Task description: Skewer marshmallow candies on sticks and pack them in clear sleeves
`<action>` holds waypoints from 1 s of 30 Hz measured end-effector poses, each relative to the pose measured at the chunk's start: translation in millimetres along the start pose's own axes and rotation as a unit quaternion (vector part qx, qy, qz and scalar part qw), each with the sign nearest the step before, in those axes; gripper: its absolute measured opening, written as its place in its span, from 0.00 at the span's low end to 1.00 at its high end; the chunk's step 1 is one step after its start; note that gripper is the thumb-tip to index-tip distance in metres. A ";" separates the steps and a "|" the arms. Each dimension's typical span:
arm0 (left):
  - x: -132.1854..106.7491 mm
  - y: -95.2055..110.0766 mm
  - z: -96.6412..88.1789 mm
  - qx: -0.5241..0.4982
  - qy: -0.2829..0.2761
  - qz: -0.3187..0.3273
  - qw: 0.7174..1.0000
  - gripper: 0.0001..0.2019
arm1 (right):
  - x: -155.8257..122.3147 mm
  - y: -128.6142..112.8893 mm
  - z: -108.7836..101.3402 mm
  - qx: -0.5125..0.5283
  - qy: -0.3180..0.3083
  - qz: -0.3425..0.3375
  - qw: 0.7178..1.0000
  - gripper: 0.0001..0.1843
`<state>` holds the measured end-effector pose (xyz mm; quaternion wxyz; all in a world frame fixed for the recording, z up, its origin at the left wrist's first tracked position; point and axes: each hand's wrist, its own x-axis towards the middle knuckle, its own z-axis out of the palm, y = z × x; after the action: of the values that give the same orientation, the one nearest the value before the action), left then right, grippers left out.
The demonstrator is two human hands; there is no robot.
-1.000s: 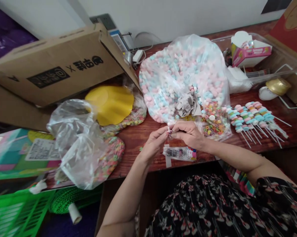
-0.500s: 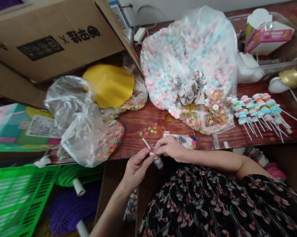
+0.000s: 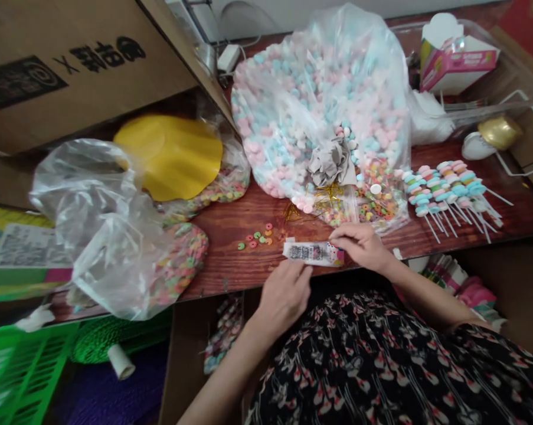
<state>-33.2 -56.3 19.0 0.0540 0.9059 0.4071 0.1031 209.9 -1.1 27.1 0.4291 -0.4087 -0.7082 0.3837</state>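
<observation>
A small printed plastic packet (image 3: 311,252) lies at the table's front edge, with black print and a colourful right end. My right hand (image 3: 364,248) pinches the packet's right end between thumb and fingertips. Just below its lower edge is my left hand (image 3: 286,298), back turned up and fingers curled together; whatever they hold is hidden beneath. Loose candy rings (image 3: 258,237), red, green and orange, are scattered to the left of the packet. Gold twist ties (image 3: 332,193) lie behind it.
A big clear bag of pastel marshmallows (image 3: 319,112) fills the back. Finished candy skewers (image 3: 445,186) lie at right. At left are a plastic bag of candy rings (image 3: 182,260), a yellow sheet (image 3: 173,156) and a cardboard box (image 3: 84,65). A green crate (image 3: 22,372) stands below.
The hands have parted from the small candy stick they held together, which no longer shows. My right hand has moved onto the packet; my left hand moved right. The view has shifted slightly.
</observation>
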 end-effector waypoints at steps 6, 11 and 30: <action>78.1 5.5 30.3 0.078 -0.045 0.068 0.994 0.12 | -39.9 16.6 -58.8 -0.133 0.210 0.011 0.969 0.06; 78.1 -12.8 35.7 0.098 0.022 0.086 0.991 0.13 | -76.2 36.6 -94.4 -0.311 0.285 0.028 0.906 0.10; 76.6 3.7 40.1 0.142 0.031 -0.038 0.989 0.07 | -70.2 71.8 -137.5 -0.546 0.229 0.289 0.752 0.15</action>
<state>28.4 -1.9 -8.5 -0.0837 0.8847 0.4530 0.0708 375.5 -11.7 -11.4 0.1512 -0.8342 -0.5259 -0.0675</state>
